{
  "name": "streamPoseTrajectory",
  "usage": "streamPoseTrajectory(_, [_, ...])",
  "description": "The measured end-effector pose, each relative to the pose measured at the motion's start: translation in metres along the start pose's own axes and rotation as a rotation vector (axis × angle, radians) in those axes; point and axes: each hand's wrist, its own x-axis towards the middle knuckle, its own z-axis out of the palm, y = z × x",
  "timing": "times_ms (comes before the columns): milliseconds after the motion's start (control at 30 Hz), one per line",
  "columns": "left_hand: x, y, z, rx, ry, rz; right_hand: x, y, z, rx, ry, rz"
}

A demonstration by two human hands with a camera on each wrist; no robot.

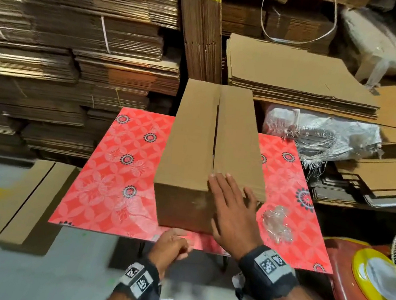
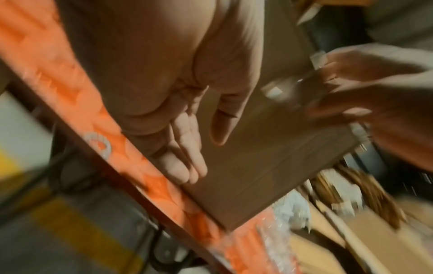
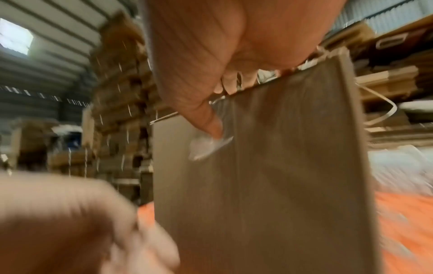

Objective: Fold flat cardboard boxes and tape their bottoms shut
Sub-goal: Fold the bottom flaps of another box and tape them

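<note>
Head view looks down and forward over the bench [image 1: 122, 166], cardboard box [image 1: 213, 136] toward twelve o'clock. Left wrist view sits close above the bench edge, blurred. Right wrist view presses near the box's near face [image 3: 269, 185], looking upward. All three share that box.

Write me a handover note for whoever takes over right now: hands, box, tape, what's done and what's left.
Right hand: flat on the near end of the box, fingers straight, thumb pressing a bit of clear tape on its end face.
Left hand: loosely curled at the table edge; whether it holds anything is unclear.
Box stands folded on the table, flaps closed, centre seam still showing a gap, apparently untaped.
Tape roll sits at right.
Left: tape the seam.
</note>
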Motion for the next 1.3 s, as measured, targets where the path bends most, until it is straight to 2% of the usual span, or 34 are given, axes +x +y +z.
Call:
streamPoseTrajectory(100, [-0.010, 0.021, -0.019, 0.381, 0.063, 0.255, -0.008, 0.006, 0.031, -0.005, -0.070, -0.004])
streamPoseTrajectory(167, [-0.023, 0.044, -0.023, 0.432, 0.151, 0.444, -0.005, 0.008, 0.035, 0.016, -0.027, 0.000])
streamPoseTrajectory(267, [-0.040, 0.089, -0.022, 0.627, 0.362, 0.862, -0.001, 0.008, 0.035, 0.029, 0.012, 0.006])
streamPoseTrajectory(333, [-0.040, 0.112, -0.018, 0.810, 0.394, 1.139, -0.001, 0.009, 0.036, 0.043, 0.017, 0.001])
streamPoseTrajectory(367, [-0.036, 0.120, -0.015, 0.893, 0.375, 1.206, -0.002, 0.010, 0.036, 0.055, 0.022, 0.000])
streamPoseTrajectory(467, [-0.016, 0.127, -0.015, 1.146, 0.253, 1.198, -0.002, 0.011, 0.036, 0.084, 0.046, -0.005])
streamPoseTrajectory(533, [-0.003, 0.120, -0.020, 1.208, 0.165, 1.169, -0.003, 0.017, 0.038, 0.116, 0.080, -0.005])
streamPoseTrajectory(633, [0.007, 0.113, -0.025, 1.297, 0.169, 1.174, -0.004, 0.032, 0.042, 0.182, 0.117, -0.018])
streamPoseTrajectory(867, [0.009, 0.113, -0.024, 1.299, 0.200, 1.192, -0.003, 0.029, 0.047, 0.237, 0.192, -0.019])
streamPoseTrajectory(1300, [0.008, 0.111, -0.021, 1.195, 0.210, 1.213, 0.008, 0.035, 0.044, 0.366, 0.217, 0.055])
